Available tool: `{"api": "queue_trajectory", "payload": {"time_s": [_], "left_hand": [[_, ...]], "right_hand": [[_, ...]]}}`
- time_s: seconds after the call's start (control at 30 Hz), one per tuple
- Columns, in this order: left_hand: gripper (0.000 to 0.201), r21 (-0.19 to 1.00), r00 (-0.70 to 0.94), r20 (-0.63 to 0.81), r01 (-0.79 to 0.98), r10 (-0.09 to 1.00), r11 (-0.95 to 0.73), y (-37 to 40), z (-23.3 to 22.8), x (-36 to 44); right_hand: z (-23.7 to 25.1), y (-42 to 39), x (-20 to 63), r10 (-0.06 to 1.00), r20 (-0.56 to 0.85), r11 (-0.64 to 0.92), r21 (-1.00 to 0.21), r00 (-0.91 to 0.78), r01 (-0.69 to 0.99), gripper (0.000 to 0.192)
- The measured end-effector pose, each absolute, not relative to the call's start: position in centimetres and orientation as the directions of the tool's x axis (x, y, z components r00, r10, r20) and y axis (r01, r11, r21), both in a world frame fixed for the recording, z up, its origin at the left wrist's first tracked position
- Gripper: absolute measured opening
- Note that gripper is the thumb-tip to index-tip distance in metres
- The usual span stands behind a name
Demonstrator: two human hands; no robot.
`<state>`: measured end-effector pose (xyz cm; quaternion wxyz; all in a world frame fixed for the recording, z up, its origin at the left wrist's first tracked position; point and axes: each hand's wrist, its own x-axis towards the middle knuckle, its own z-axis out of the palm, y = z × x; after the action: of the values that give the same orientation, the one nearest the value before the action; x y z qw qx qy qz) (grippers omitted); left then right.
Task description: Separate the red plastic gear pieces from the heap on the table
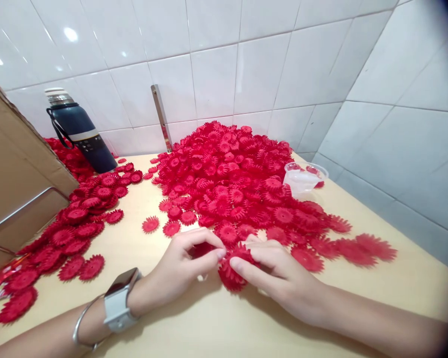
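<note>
In front of me, my right hand [283, 278] grips a red artificial flower [232, 274], made of layered discs with fringed, petal-like edges. Its thumb presses on the near face, and the other fingers are partly hidden behind. My left hand [188, 261] wears a watch [121, 301] and a bangle on the wrist. Its thumb and forefinger pinch together at the flower's left edge; what exactly lies between the tips is too small to make out. Just beyond both hands rises a large heap of red petal discs [224, 169].
More red petal discs [76, 233] lie along the left, beside a cardboard box [26, 134]. A dark blue bottle [84, 132] leans at the back left. A clear plastic cup [302, 181] lies at the heap's right. Tiled walls bound the table [194, 323] behind and right.
</note>
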<state>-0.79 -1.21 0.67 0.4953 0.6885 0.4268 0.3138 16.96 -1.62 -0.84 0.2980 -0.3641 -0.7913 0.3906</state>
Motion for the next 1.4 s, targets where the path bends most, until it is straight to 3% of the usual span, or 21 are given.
{"api": "queue_trajectory", "payload": {"time_s": [0.13, 0.33, 0.47, 0.63, 0.7, 0.77, 0.9, 1.03, 1.17, 1.27, 1.4], "left_hand": [[0.01, 0.972, 0.452, -0.025, 0.221, 0.892, -0.084, -1.3, 0.6, -0.8], [0.008, 0.969, 0.534, -0.042, 0.227, 0.844, -0.095, -1.3, 0.5, -0.8], [0.008, 0.968, 0.387, -0.025, 0.239, 0.922, -0.074, -0.8, 0.4, -0.9], [0.013, 0.981, 0.062, -0.024, 0.194, 0.998, 0.012, 0.3, 0.2, -1.1], [0.013, 0.983, 0.033, -0.047, 0.177, 0.998, 0.04, 0.4, 0.2, -1.0], [0.017, 0.984, 0.044, -0.065, 0.169, 0.997, 0.057, 0.4, 0.2, -1.0], [0.024, 0.995, 0.132, -0.022, 0.095, 0.991, 0.01, 0.1, -0.1, -1.0], [0.037, 0.988, 0.24, 0.044, 0.134, 0.97, -0.078, -0.4, -0.5, -1.0], [0.035, 0.947, 0.306, 0.113, 0.256, 0.945, -0.196, -1.1, -0.4, -0.8], [0.038, 0.927, 0.372, 0.089, 0.308, 0.924, -0.214, -1.5, -0.2, -0.6], [0.036, 0.934, 0.408, 0.093, 0.279, 0.908, -0.221, -1.7, -0.1, -0.5]], "right_hand": [[-0.9, -1.6, 17.0, 0.803, 0.186, 0.428, -0.841, -0.566, 0.331, 0.038], [-0.8, -1.5, 17.1, 0.818, 0.096, 0.306, -0.908, -0.567, 0.288, 0.038], [-0.7, -1.7, 17.1, 0.814, 0.133, 0.339, -0.9, -0.565, 0.275, 0.034], [-0.7, -1.7, 17.0, 0.954, 0.09, 0.155, -0.965, -0.286, 0.214, 0.033], [-0.9, -1.3, 16.9, 0.986, 0.062, 0.085, -0.986, -0.157, 0.146, 0.02], [-1.2, -0.9, 16.8, 0.996, 0.065, 0.071, -0.99, -0.056, 0.12, 0.02], [-1.6, -0.7, 16.8, 0.991, 0.131, 0.129, -0.977, -0.001, 0.17, 0.028], [-1.4, -1.4, 17.0, 0.945, 0.313, 0.327, -0.897, -0.095, 0.296, 0.014], [-1.1, -1.8, 17.1, 0.724, 0.564, 0.685, -0.655, -0.397, 0.318, 0.025], [-1.1, -1.8, 17.0, 0.596, 0.611, 0.792, -0.554, -0.521, 0.256, 0.035], [-1.1, -1.7, 17.0, 0.696, 0.53, 0.702, -0.644, -0.484, 0.304, 0.025]]}}
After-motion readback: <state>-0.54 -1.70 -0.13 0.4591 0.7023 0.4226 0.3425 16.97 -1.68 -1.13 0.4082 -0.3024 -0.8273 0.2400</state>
